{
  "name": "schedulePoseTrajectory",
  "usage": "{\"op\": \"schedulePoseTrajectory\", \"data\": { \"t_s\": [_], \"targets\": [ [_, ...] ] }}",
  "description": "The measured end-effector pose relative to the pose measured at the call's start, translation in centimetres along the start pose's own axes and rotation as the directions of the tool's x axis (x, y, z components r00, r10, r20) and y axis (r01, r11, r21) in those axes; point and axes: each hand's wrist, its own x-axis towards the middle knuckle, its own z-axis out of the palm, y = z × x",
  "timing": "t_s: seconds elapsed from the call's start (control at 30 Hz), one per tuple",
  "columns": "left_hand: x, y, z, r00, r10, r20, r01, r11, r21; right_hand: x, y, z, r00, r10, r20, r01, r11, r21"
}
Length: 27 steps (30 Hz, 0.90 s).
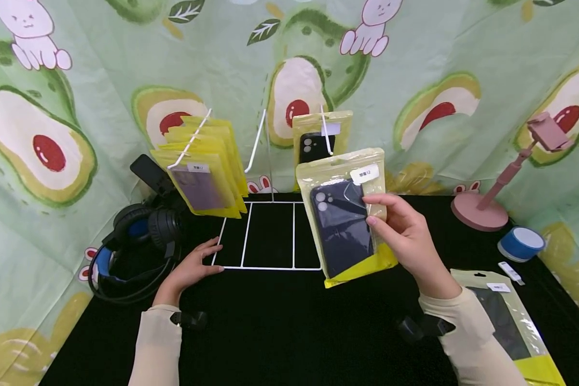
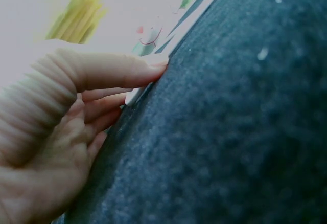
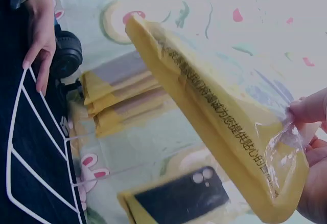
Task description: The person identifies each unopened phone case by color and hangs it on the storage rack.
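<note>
My right hand [image 1: 407,236] pinches the edge of a clear-and-yellow bag [image 1: 338,166] holding a dark phone case [image 1: 342,225]. This bag hangs in the air, tilted, in front of the rack's right hook. A similar bagged phone case [image 1: 317,147] hangs on that right hook [image 1: 326,131]. At the front left corner of the white wire rack [image 1: 270,268], my left hand [image 1: 193,271] rests with its fingers spread. The left wrist view shows that thumb [image 2: 148,64] touching the wire. Several yellow bags [image 1: 202,166] hang from the left hook; the middle hook [image 1: 255,142] holds nothing.
Black headphones [image 1: 140,230] lie left of the rack. Another bagged case [image 1: 504,316] lies by my right forearm. Toward the right edge are a pink phone stand [image 1: 482,209], a blue roll of tape [image 1: 521,244] and a small white stick [image 1: 511,272]. A patterned curtain closes the back.
</note>
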Motion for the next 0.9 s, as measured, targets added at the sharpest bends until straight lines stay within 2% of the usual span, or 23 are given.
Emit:
{"op": "schedulePoseTrajectory", "data": {
  "t_s": [0.13,0.4,0.6,0.9],
  "targets": [
    [0.2,0.3,-0.3,1.000,0.005,0.003,-0.005,1.000,0.004,1.1,0.3,0.7,1.000,-0.018,-0.018,0.018,1.000,-0.025],
    [0.2,0.1,-0.3,1.000,-0.023,0.019,0.023,1.000,0.005,2.5,1.9,0.7,0.989,0.108,-0.100,-0.105,0.994,0.028],
    [0.1,-0.2,-0.3,1.000,-0.006,0.004,0.006,1.000,0.002,4.9,4.0,0.4,0.963,0.224,-0.152,-0.222,0.975,0.031],
    [0.2,0.0,-0.2,1.000,-0.008,0.005,0.008,1.000,-0.001,8.8,7.1,0.2,0.922,0.286,-0.262,-0.316,0.945,-0.082]
  ]
}}
